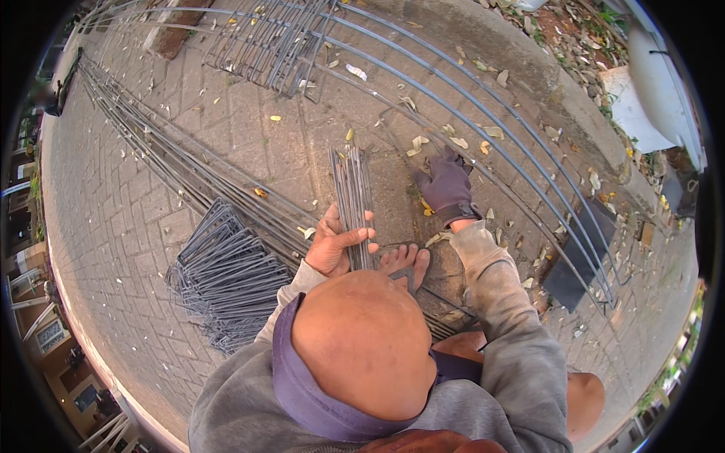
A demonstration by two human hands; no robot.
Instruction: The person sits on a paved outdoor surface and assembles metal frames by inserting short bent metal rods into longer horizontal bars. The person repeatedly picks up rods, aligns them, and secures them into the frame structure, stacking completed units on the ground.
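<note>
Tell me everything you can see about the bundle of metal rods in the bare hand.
The bundle of rods is a tight sheaf of thin, straight, dark grey steel bars, dull and slightly rusty-looking. It stands nearly upright in the picture, its far ends uneven at the top. The left hand, bare, wraps around its lower part, fingers across the front. Its bottom end sits by a bare foot on the brick paving. The gloved right hand is apart from it, to its right.

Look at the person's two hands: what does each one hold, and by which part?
The bare left hand grips a bundle of short steel rods near its lower end. The gloved right hand rests on the brick paving, holding nothing visible.
</note>
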